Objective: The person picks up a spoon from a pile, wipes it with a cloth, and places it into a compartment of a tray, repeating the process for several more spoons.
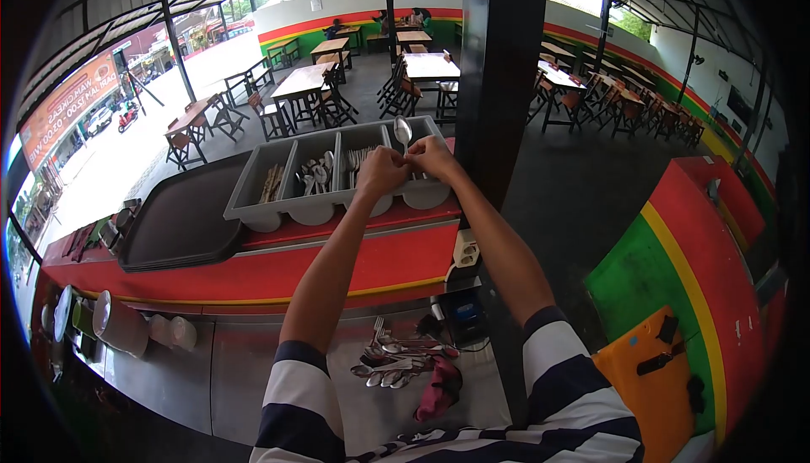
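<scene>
A metal spoon (402,131) points bowl-up above the right part of a grey cutlery tray (316,207). My left hand (382,169) and my right hand (433,160) meet at its handle, both with fingers closed in a pinch; the lower handle is hidden behind them. Within the tray, spoons (315,174) lie in one compartment and forks (359,159) in the one to its right. Thin brown sticks or handles (272,183) fill the leftmost compartment. My hands partly cover the rightmost one.
Dark serving trays (186,210) are stacked left of the cutlery tray on the red counter (363,265). Below, more cutlery (396,358) and a maroon cloth (440,389) lie on the steel worktop (253,370). A black pillar (498,67) rises close beyond my right hand.
</scene>
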Motion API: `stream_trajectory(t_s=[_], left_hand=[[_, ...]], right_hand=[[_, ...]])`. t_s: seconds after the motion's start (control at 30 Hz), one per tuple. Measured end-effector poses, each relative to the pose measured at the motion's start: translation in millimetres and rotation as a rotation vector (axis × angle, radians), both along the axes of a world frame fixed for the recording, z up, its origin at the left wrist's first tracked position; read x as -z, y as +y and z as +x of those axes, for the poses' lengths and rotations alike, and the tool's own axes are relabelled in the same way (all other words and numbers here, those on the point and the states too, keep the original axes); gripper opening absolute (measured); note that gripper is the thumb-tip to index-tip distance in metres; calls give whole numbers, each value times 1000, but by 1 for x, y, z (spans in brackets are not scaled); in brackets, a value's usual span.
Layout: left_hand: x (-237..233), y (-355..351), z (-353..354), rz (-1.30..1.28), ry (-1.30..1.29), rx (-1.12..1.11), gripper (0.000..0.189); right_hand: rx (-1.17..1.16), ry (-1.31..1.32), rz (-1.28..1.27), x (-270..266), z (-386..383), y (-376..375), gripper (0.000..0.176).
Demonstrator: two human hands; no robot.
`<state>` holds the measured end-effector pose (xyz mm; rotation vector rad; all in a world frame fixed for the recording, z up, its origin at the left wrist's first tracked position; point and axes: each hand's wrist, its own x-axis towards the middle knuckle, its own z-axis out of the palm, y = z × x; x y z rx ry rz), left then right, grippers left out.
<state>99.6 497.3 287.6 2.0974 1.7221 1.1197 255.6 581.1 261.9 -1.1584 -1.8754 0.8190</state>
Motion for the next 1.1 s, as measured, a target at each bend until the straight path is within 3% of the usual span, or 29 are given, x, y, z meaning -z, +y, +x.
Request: stream_trajectory(t_s=[0.07, 0.17, 0.27, 0.47, 0.67, 0.73, 0.87, 0.97, 1.1], left_hand=[[-3, -5, 3, -15, 32, -24, 32], [-4, -7, 3, -36, 48, -50, 29], [-4, -8, 4, -26, 48, -71, 26], [-4, -11, 6, -24, 43, -94, 26], [2, -10, 5, 27, 17, -115, 24], [0, -14, 8, 57, -6, -119, 23], [4, -22, 14, 351, -46, -81, 17], [10, -27, 12, 473, -73, 28, 14], [14, -58, 9, 539, -148, 86, 9]], right_hand=[[64, -84, -47, -3, -1, -2, 35], [188, -314, 6, -17, -4, -24, 34], [151, -466, 2, -31, -9, -36, 38], [191, -545, -59, -17, -16, -17, 37], [107, -480, 37, -12, -10, -13, 30], [137, -345, 177, -12, -8, -17, 26], [136, -23, 384, -15, -9, -39, 16], [254, 4, 629, -17, -10, -70, 13], [238, 0, 814, -6, -12, -101, 11]])
